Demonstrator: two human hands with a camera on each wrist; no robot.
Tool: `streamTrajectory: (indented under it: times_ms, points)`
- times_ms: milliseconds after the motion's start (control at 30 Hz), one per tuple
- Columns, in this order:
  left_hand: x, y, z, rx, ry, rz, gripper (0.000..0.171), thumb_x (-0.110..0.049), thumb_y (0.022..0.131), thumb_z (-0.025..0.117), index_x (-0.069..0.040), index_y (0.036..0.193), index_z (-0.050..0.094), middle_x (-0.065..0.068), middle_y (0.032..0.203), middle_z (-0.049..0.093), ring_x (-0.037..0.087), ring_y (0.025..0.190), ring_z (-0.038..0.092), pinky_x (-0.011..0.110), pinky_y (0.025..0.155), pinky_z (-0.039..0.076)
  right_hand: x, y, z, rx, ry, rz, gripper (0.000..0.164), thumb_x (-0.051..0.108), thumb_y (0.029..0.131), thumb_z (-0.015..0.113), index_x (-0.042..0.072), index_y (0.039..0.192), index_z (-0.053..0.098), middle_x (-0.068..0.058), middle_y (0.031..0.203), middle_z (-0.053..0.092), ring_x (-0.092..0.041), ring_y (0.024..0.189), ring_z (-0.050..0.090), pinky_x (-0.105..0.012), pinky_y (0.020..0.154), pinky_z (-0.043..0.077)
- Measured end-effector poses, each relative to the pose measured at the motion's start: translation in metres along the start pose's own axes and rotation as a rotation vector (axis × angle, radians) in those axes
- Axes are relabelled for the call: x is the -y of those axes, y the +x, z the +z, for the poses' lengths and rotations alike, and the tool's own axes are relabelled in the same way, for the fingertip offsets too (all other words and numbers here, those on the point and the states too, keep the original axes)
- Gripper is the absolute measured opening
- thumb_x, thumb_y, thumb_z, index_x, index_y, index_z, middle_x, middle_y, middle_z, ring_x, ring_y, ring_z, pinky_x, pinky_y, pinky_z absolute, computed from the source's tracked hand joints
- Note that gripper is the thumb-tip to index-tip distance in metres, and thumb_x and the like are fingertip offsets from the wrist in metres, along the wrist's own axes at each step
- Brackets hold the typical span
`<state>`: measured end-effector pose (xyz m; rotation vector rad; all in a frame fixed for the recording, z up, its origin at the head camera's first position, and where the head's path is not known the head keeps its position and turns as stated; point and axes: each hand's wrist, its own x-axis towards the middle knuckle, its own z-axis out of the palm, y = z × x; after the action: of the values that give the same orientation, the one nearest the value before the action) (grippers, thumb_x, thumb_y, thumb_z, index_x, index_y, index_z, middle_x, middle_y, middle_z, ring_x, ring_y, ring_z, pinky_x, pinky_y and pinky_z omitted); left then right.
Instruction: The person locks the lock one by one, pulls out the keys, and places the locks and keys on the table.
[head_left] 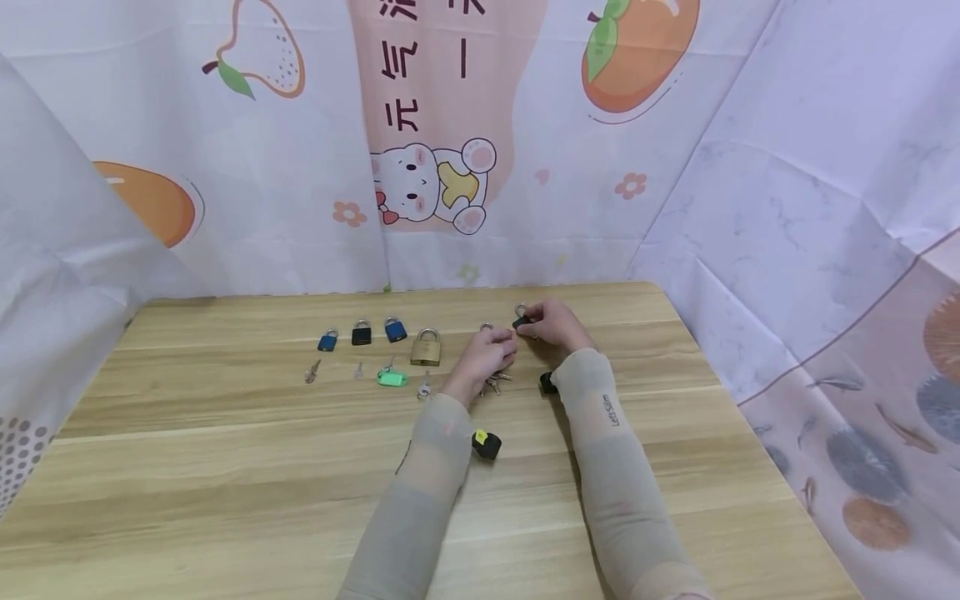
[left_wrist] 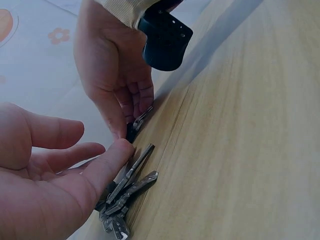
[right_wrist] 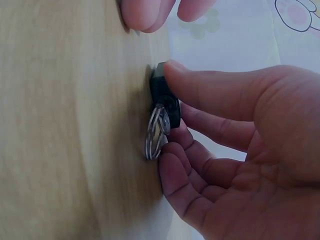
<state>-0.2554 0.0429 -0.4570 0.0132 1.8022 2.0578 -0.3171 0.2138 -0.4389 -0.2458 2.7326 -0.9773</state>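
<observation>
My right hand (head_left: 555,323) pinches a small dark padlock (head_left: 521,322) near the back of the table, thumb on one side and fingers on the other. In the right wrist view a key with split rings (right_wrist: 157,132) hangs from the bottom of that padlock (right_wrist: 164,92). Just left of it, my left hand (head_left: 483,358) hovers with loosely extended fingers over a bunch of keys (left_wrist: 127,192); nothing is visibly held in it. Another padlock's shackle (head_left: 486,326) peeks out behind the left fingers, its body mostly hidden.
Left of the hands stands a row of padlocks: brass (head_left: 425,352), blue (head_left: 396,330), black (head_left: 362,334) and small blue (head_left: 327,341). Before them lie several keys, one with a green tag (head_left: 392,379). A printed curtain (head_left: 300,250) borders the table's back edge.
</observation>
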Motion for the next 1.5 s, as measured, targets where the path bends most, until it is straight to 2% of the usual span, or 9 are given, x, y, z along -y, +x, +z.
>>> streamTrajectory:
  times_ms: [233, 433, 567, 733, 867, 1067, 1233, 1367, 1500]
  points:
    - [-0.001, 0.001, -0.001, 0.016, -0.025, -0.015, 0.045, 0.0, 0.104, 0.051, 0.011, 0.147, 0.042, 0.025, 0.149, 0.045, 0.033, 0.134, 0.05, 0.034, 0.107, 0.047, 0.002, -0.006, 0.001, 0.007, 0.043, 0.042, 0.037, 0.016, 0.096, 0.072, -0.003, 0.127, 0.066, -0.02, 0.117, 0.069, -0.029, 0.106, 0.063, -0.041, 0.096, 0.05]
    - [0.0, 0.002, -0.001, 0.021, -0.052, -0.018, 0.043, 0.003, 0.103, 0.051, 0.012, 0.144, 0.044, 0.026, 0.146, 0.047, 0.033, 0.133, 0.05, 0.036, 0.108, 0.046, 0.003, -0.013, 0.002, 0.006, 0.062, 0.061, 0.033, 0.016, 0.099, 0.066, -0.003, 0.126, 0.067, -0.019, 0.116, 0.07, -0.028, 0.103, 0.064, -0.042, 0.094, 0.05]
    - [0.001, 0.003, 0.0, 0.041, -0.064, -0.007, 0.041, 0.004, 0.103, 0.049, 0.013, 0.143, 0.046, 0.027, 0.145, 0.048, 0.034, 0.134, 0.049, 0.038, 0.11, 0.045, 0.001, -0.021, 0.004, -0.007, 0.142, 0.099, 0.031, 0.016, 0.1, 0.065, -0.003, 0.125, 0.067, -0.018, 0.115, 0.07, -0.026, 0.101, 0.063, -0.04, 0.094, 0.049]
    - [0.001, 0.002, 0.002, 0.043, -0.083, -0.012, 0.04, 0.004, 0.104, 0.048, 0.012, 0.143, 0.046, 0.026, 0.145, 0.049, 0.033, 0.135, 0.049, 0.038, 0.111, 0.043, -0.005, -0.027, 0.008, 0.0, 0.303, 0.139, 0.035, 0.014, 0.102, 0.063, -0.005, 0.132, 0.062, -0.021, 0.122, 0.067, -0.02, 0.09, 0.065, -0.031, 0.082, 0.055]
    - [-0.001, 0.001, 0.001, 0.002, -0.108, 0.002, 0.045, 0.004, 0.103, 0.05, 0.011, 0.146, 0.042, 0.024, 0.144, 0.051, 0.031, 0.133, 0.052, 0.035, 0.11, 0.044, -0.007, -0.028, 0.009, 0.0, 0.488, 0.159, 0.036, 0.011, 0.102, 0.062, -0.007, 0.133, 0.059, -0.024, 0.124, 0.064, -0.018, 0.085, 0.066, -0.027, 0.077, 0.058]
    - [-0.005, 0.001, 0.0, -0.11, -0.135, 0.088, 0.042, 0.005, 0.1, 0.057, 0.011, 0.141, 0.049, 0.023, 0.131, 0.061, 0.029, 0.119, 0.062, 0.032, 0.102, 0.051, 0.0, -0.034, 0.007, -0.013, 0.718, 0.106, 0.04, 0.005, 0.102, 0.059, -0.012, 0.137, 0.051, -0.027, 0.132, 0.056, -0.022, 0.103, 0.064, -0.039, 0.1, 0.053]
    - [-0.006, 0.001, -0.002, -0.148, -0.165, 0.103, 0.037, 0.004, 0.099, 0.06, 0.011, 0.135, 0.055, 0.025, 0.125, 0.064, 0.028, 0.11, 0.066, 0.034, 0.099, 0.053, 0.003, -0.036, 0.008, 0.004, 0.865, 0.092, 0.041, 0.001, 0.101, 0.058, -0.012, 0.139, 0.049, -0.024, 0.135, 0.054, -0.021, 0.104, 0.065, -0.044, 0.106, 0.048]
    - [-0.007, 0.0, -0.004, -0.163, -0.187, 0.122, 0.035, 0.001, 0.099, 0.064, 0.012, 0.131, 0.058, 0.026, 0.121, 0.066, 0.027, 0.104, 0.069, 0.037, 0.097, 0.055, 0.007, -0.037, 0.007, 0.022, 0.919, 0.075, 0.042, 0.001, 0.1, 0.06, -0.011, 0.138, 0.05, -0.023, 0.133, 0.055, -0.021, 0.101, 0.067, -0.043, 0.104, 0.05]
    - [-0.009, -0.001, -0.006, -0.192, -0.192, 0.128, 0.033, 0.001, 0.097, 0.066, 0.013, 0.127, 0.061, 0.026, 0.117, 0.067, 0.023, 0.095, 0.071, 0.033, 0.09, 0.058, 0.009, -0.036, 0.005, 0.008, 0.846, 0.058, 0.04, 0.004, 0.1, 0.062, -0.009, 0.136, 0.053, -0.022, 0.126, 0.061, -0.021, 0.095, 0.069, -0.041, 0.098, 0.054]
